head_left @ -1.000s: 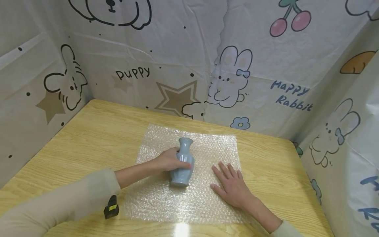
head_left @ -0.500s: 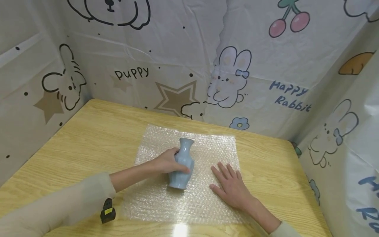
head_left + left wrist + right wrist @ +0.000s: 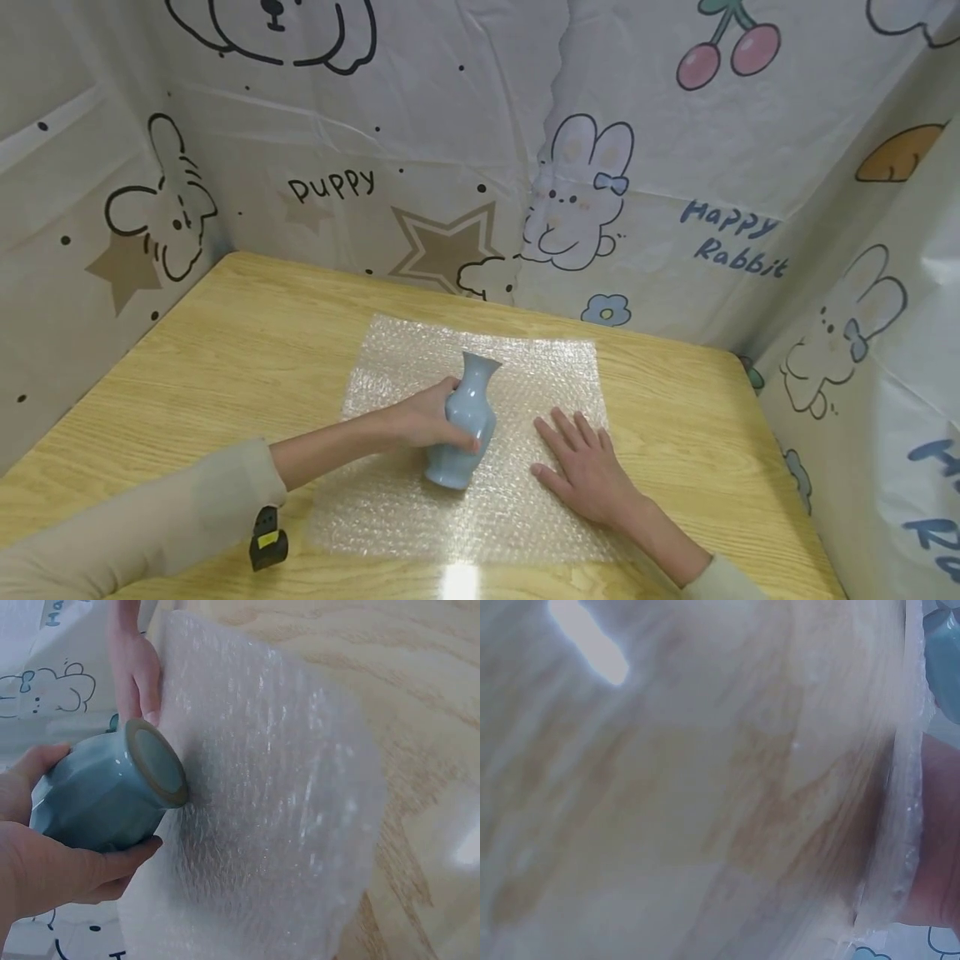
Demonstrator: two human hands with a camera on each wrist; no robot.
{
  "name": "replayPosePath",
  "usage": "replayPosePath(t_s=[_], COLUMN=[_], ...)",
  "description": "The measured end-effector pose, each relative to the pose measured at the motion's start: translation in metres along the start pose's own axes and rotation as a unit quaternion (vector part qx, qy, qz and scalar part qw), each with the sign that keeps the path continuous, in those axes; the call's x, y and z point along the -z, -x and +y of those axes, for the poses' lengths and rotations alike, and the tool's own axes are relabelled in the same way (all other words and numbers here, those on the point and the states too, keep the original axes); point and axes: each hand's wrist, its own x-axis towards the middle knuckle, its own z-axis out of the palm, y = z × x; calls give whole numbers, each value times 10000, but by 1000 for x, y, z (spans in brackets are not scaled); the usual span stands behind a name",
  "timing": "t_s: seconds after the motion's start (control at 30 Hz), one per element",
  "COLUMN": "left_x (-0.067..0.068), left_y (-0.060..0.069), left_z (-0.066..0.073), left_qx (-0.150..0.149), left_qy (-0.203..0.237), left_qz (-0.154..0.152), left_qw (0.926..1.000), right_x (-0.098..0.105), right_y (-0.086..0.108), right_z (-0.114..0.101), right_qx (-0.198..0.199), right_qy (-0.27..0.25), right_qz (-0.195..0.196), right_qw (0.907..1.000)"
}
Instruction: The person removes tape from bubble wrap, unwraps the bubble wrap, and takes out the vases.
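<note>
A glossy light blue vase (image 3: 471, 408) with a narrow neck and flared mouth leans to the right above the bubble wrap (image 3: 525, 517). My left hand (image 3: 433, 417) grips it round the body from the left, thumb across the near side. In the left wrist view the vase (image 3: 105, 791) shows its round base, whose lower rim is close to the wrap; whether they touch I cannot tell. Flat on the right part of the sheet rests my right hand (image 3: 588, 475), fingers spread. The right wrist view shows mostly tabletop, with part of that hand (image 3: 939, 832) behind the wrap's edge.
The bubble wrap lies on a yellow wood-grain table (image 3: 247, 350). A small black object with a yellow patch (image 3: 267, 540) is below the left sleeve (image 3: 187, 508). A printed cloth (image 3: 420, 125) hangs round the back and sides of the table.
The vase tilts further to the right, and its base has come nearer the front and slightly left. My left hand moved with it. The right hand stays in place.
</note>
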Motion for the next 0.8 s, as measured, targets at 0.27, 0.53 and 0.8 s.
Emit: replayPosePath(t_s=[0.27, 0.53, 0.8], left_x=[0, 5, 11], left_y=[1, -13, -31], left_z=[2, 9, 18], left_qx=[-587, -2082, -2679], left_qy=[-200, -789, -1046], left_qz=[112, 545, 877], left_qw=[9980, 9734, 9537], right_x=[-2, -2, -2], right_y=[0, -1, -1], right_z=[0, 2, 3], right_qx=[47, -3, 4], right_qy=[23, -57, -16], right_qz=[64, 45, -88], right_qw=[10000, 10000, 10000])
